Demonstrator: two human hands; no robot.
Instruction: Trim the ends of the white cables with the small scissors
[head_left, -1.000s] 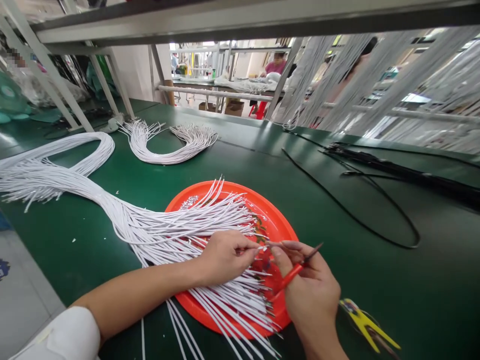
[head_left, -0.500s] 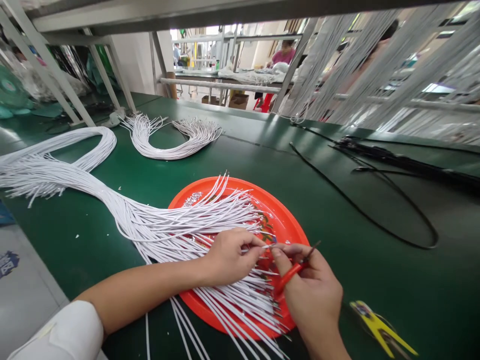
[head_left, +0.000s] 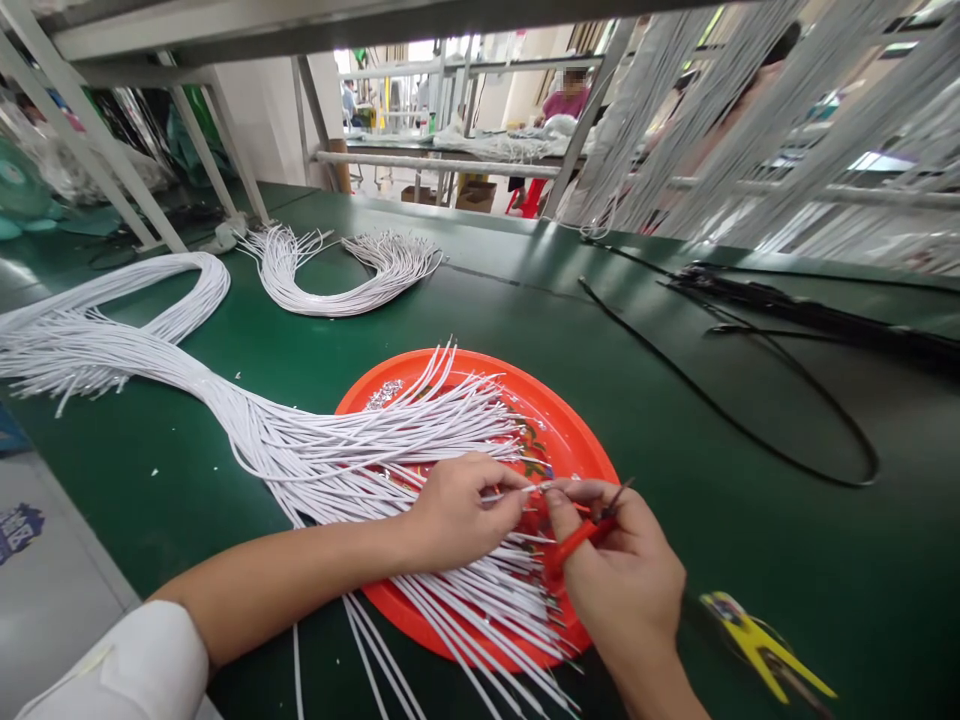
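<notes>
Left hand [head_left: 469, 512] pinches a white wire [head_left: 533, 488] between thumb and fingers, its end reaching toward the right hand [head_left: 622, 550]. That hand has its thumb and forefinger closed together at the wire's tip and also grips a red-handled tool [head_left: 574, 543], whose dark point sticks out to the right; whether the fingertips press on the wire is too small to tell. Both hands are over the near right part of a red tray [head_left: 577, 430] on the green bench [head_left: 495, 315]. Across the tray, from the left, fans a bundle of white wires [head_left: 277, 440]. Small silvery pieces [head_left: 384, 395] lie at the tray's far left. Near right on the bench is a yellow-handled tool [head_left: 765, 648]; black cables [head_left: 817, 318] lie far right.
</notes>
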